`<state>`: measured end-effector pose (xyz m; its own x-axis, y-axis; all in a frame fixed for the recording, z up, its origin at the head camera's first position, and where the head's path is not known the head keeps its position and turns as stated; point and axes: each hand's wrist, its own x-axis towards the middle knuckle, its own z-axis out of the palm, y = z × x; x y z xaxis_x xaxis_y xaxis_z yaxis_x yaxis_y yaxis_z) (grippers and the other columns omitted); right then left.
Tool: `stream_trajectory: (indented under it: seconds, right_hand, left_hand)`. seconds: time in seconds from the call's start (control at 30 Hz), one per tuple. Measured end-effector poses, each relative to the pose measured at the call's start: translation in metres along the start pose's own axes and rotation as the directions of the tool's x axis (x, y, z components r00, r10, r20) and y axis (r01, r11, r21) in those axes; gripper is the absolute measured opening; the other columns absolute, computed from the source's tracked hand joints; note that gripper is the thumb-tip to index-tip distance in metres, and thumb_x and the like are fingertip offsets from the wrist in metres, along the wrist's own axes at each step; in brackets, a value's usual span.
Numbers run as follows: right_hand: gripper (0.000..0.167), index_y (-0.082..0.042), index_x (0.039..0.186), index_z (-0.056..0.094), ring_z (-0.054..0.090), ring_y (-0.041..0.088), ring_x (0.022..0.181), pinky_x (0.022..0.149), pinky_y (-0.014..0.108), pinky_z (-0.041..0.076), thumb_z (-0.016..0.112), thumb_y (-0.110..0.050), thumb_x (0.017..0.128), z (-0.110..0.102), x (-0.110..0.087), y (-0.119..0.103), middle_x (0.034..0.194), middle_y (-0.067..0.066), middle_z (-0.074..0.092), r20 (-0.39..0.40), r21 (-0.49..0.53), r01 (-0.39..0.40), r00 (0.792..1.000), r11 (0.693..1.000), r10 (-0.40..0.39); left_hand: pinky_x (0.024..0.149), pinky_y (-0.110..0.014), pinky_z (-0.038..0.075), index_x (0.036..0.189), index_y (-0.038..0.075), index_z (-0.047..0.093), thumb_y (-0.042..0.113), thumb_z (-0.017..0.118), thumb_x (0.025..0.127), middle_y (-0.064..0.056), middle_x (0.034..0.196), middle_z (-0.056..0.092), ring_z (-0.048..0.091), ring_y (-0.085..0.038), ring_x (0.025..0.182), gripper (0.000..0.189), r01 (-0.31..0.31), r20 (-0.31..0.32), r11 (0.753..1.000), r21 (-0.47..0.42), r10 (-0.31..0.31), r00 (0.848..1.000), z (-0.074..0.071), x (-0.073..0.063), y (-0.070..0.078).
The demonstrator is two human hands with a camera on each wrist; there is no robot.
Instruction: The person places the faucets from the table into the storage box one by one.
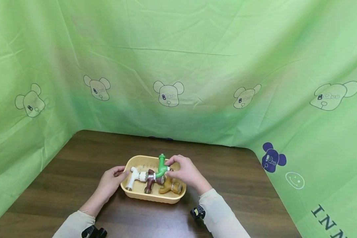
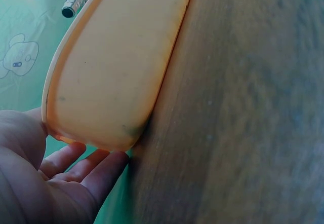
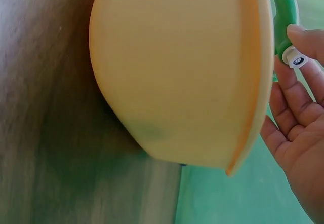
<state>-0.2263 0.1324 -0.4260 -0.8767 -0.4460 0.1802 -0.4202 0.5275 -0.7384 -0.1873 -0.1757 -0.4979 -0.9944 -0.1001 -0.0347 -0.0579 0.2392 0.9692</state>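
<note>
In the head view a pale yellow plastic basin (image 1: 154,198) stands on the table with toy-like water taps in it. My left hand (image 1: 110,183) holds the basin's left end, thumb at the rim and fingers against the outer wall. With thumb and fingers my right hand (image 1: 188,172) pinches a green tap (image 1: 162,162) by its body, above the basin's right half. Below and around it lie a white tap (image 1: 133,177), a dark red tap (image 1: 149,186) and a mustard-coloured tap (image 1: 165,188). The green tap's white end piece (image 3: 295,58) shows in the right wrist view.
A dark brown wooden table (image 1: 107,145) carries the basin. Green cloth (image 1: 172,59) printed with bear heads hangs round its back and both sides. Small black cameras are strapped to the left sleeve (image 1: 74,224) and the right sleeve (image 1: 223,215).
</note>
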Motion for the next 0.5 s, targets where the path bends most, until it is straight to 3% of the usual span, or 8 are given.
stream_trajectory:
  seconds: [0.17,0.5]
  right_hand:
    - [0.025,-0.021,0.100,0.073,0.062,0.034,0.111,0.104,0.058,0.044,0.087,-0.015,0.080,0.0043,0.0009,-0.0035,0.107,-0.002,0.069,0.009,0.024,0.000,1.000,1.000,0.000]
    - [0.023,-0.021,0.099,0.073,0.062,0.036,0.111,0.104,0.060,0.044,0.086,-0.017,0.080,0.0101,0.0016,-0.0029,0.107,-0.001,0.069,0.010,0.015,-0.003,1.000,1.000,0.003]
  left_hand:
    - [0.076,-0.017,0.053,0.128,-0.008,0.064,0.017,0.071,0.098,-0.022,0.116,0.072,0.067,-0.017,0.101,0.040,0.004,-0.001,1.000,-0.001,-0.004,1.000,0.0003,-0.0002,-0.0005]
    - [0.075,-0.018,0.054,0.129,-0.009,0.063,0.019,0.071,0.098,-0.022,0.116,0.072,0.068,-0.019,0.102,0.042,0.003,0.005,1.000,-0.002,-0.003,1.000,0.0006,0.0003,-0.0005]
